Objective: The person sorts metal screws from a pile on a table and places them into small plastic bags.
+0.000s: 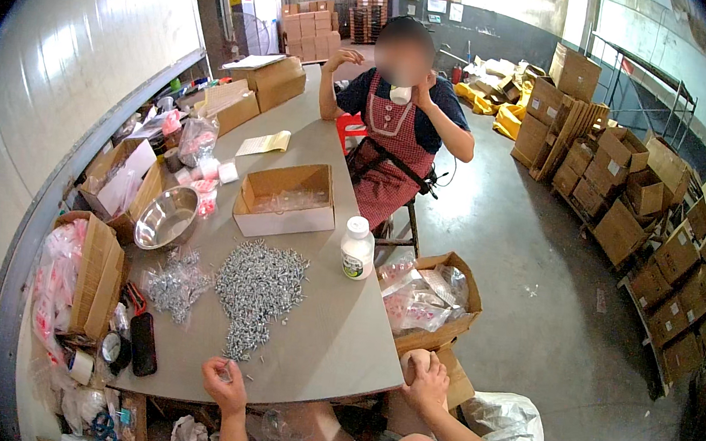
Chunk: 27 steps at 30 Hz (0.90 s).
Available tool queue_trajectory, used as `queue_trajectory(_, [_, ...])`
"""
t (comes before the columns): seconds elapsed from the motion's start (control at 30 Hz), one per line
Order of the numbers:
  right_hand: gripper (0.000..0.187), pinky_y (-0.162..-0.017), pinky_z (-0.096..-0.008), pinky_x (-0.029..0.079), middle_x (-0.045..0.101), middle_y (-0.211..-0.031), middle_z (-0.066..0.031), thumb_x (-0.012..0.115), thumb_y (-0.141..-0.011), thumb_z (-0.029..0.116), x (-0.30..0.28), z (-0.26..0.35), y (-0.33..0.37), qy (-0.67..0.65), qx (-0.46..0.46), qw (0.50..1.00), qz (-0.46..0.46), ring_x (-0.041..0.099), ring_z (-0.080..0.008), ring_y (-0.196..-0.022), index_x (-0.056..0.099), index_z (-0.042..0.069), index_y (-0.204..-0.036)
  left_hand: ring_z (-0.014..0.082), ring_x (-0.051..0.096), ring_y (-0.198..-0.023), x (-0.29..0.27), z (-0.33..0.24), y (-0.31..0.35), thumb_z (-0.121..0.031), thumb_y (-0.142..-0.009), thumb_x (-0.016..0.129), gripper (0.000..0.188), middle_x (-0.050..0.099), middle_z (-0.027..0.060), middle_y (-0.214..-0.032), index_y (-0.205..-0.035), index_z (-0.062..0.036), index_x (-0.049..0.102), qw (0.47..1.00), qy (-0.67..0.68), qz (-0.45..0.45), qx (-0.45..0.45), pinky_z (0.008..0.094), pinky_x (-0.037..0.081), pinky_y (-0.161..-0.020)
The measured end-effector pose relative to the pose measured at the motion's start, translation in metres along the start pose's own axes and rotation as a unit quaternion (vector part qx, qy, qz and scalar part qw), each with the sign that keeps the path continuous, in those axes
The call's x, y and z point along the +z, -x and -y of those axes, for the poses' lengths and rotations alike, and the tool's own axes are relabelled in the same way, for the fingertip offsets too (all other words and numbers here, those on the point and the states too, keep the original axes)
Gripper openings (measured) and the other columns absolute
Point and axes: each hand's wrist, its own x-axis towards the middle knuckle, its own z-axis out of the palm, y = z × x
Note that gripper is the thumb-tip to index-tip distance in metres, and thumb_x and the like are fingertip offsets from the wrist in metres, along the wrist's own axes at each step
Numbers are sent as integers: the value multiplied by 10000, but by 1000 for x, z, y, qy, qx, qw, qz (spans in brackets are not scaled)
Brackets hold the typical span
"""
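A pile of small silver screws [260, 288] spreads over the grey table [332, 339], narrowing toward me. My left hand [224, 383] is at the table's near edge, just below the narrow end. Its fingers are curled together, and anything between them is too small to make out. Beyond the table's near right corner, my right hand [429, 383] curves its fingers over a rounded, pale thing that I cannot identify. Left of the pile lies a clear plastic bag of screws [180, 287]. A white bottle [357, 248] stands upright to the right.
Across the table sits a person in a checked apron [397, 130], holding a white cup [401, 95]. Along the left stand a steel bowl [167, 220], a carton of bags [97, 280] and a black phone [143, 343]. An open box [284, 224] lies behind the pile; another carton [468, 314] stands right.
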Motion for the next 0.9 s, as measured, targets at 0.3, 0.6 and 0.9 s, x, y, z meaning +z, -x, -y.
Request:
queue_trajectory(0.3, [704,-994,-472,327,309,-1422,-128,749,-637,322,1,-2,0,-4,4,1000,8,332,-365,-1251,460,291,-1278,230,493,-667,1,-3,-1,-21,-780,609,141,508,97,-753,-797,-20,468,1000,-17,-3,-1,342,411,-612])
queue_trajectory(0.6, [705,-1008,-472,315,288,-1438,-120,745,-652,293,-2,-1,0,-10,11,1000,24,319,-366,-1263,450,294,-1292,225,482,-646,2,0,1,-54,-787,615,149,508,92,-750,-799,-25,470,999,-19,-6,-26,341,404,-595])
queue_trajectory(0.9, [705,-1010,-480,313,276,-1444,-126,735,-654,282,-3,0,0,-10,12,999,30,314,-382,-1268,446,282,-1297,219,462,-672,0,-1,1,-98,-796,606,171,485,91,-768,-832,-24,456,1000,3,-17,-10,336,386,-600])
